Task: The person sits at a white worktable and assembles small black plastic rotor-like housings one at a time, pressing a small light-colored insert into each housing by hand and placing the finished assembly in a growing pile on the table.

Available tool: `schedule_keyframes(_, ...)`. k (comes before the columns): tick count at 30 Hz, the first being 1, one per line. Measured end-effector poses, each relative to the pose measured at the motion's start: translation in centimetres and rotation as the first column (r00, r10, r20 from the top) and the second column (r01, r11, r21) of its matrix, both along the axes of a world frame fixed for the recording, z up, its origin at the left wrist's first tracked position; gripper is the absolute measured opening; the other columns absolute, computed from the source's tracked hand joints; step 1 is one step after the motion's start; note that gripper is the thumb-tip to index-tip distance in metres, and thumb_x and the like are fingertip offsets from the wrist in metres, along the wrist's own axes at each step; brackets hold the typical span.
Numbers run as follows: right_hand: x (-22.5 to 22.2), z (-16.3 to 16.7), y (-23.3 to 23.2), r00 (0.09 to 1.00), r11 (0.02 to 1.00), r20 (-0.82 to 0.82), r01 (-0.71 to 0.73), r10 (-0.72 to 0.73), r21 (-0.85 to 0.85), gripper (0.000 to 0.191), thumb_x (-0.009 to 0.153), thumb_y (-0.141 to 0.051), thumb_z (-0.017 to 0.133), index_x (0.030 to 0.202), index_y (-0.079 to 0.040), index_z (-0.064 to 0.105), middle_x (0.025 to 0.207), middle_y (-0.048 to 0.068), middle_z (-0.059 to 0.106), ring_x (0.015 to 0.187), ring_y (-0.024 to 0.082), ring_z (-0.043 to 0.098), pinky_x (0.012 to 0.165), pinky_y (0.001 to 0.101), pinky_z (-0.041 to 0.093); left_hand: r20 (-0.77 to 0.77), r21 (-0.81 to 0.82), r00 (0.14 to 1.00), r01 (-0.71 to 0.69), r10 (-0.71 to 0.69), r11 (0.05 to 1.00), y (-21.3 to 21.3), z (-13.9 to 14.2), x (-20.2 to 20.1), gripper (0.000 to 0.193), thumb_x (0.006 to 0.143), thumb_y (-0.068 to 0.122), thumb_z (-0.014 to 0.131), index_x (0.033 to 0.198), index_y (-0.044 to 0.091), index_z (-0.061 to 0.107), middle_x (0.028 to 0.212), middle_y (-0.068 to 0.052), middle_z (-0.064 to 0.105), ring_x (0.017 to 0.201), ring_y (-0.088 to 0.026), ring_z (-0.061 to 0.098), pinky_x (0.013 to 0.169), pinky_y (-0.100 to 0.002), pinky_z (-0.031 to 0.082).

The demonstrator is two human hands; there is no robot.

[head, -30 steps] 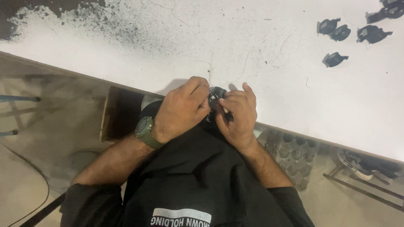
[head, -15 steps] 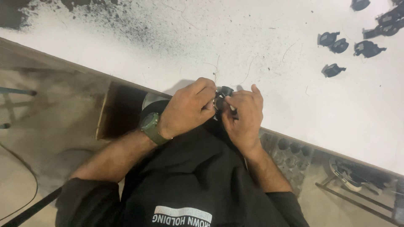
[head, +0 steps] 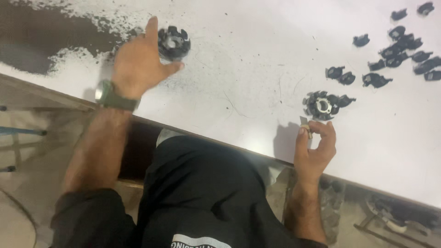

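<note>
A: What do we have in hand?

B: Our right hand [head: 314,147] is at the tabletop's [head: 239,69] near edge, its fingers [head: 301,138] pinched on a small flat metal clip [head: 305,123], greyish with a tan end. Just beyond it a black ring [head: 320,104] lies flat: round, toothed round its rim, with a pale metal hub.

A: And our left?

B: Our left hand [head: 138,64] is far out to the left, palm down, fingers spread wide, holding nothing. A second ring [head: 173,43], the same notched black shape, lies against the thumb and forefinger.

A: Any labels?

B: Only a white rectangular patch [head: 202,242] low on our black shirt [head: 202,193], cut off by the frame's edge.

A: The rest?

B: A scatter of small black parts [head: 404,46], curved and glossy like moulded plastic, lies at the far right. The tabletop is white and scratched, its paint worn to a dark speckled patch at the far left. A green watch [head: 112,95] with a metal case sits on our left wrist.
</note>
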State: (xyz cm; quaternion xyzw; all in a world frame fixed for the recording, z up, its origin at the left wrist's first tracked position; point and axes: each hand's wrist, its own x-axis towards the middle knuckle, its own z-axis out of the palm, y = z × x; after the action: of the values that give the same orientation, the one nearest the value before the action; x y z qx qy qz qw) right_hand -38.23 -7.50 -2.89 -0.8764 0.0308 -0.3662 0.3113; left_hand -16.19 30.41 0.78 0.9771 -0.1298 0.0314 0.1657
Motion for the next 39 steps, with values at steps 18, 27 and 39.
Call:
schedule_keyframes(18,-0.9,-1.4,2.5,0.973,0.959,-0.043,-0.217,0.228,0.18,0.022,0.099,-0.002,0.069,0.118,-0.004,0.058,0.111,0.01,0.068,0.112,0.026,0.069,0.126,0.056,0.041,0.395,-0.249,0.792,0.581,-0.466,0.775,-12.2,-1.6,-13.5,0.082,0.074,0.037,0.087,0.139,0.005,0.048,0.137,-0.026,0.054,0.121,-0.041,0.057,0.1,-0.054,0.046)
schedule_keyframes(27,0.8,-0.9,5.9,0.932,0.931,-0.071,-0.345,0.355,0.118,0.028,0.09,0.0,0.074,0.113,-0.006,0.06,0.108,0.012,0.07,0.106,0.029,0.07,0.12,0.0572,0.043,0.26,-0.279,0.846,0.528,-0.466,0.802,-13.2,-1.8,-12.7,0.023,0.085,0.013,0.078,0.104,0.005,0.067,0.13,-0.011,0.061,0.114,-0.032,0.061,0.092,-0.047,0.052)
schedule_keyframes(39,1.6,-0.2,7.8,0.956,0.948,-0.136,-0.278,0.258,-0.154,0.031,0.084,-0.001,0.079,0.11,-0.006,0.064,0.098,0.011,0.065,0.102,0.033,0.065,0.117,0.0574,0.041,0.273,-0.452,0.886,0.462,-0.375,0.763,-12.2,-2.8,-13.2,0.015,0.087,0.008,0.077,0.102,0.008,0.073,0.128,-0.009,0.066,0.113,-0.029,0.063,0.094,-0.043,0.052)
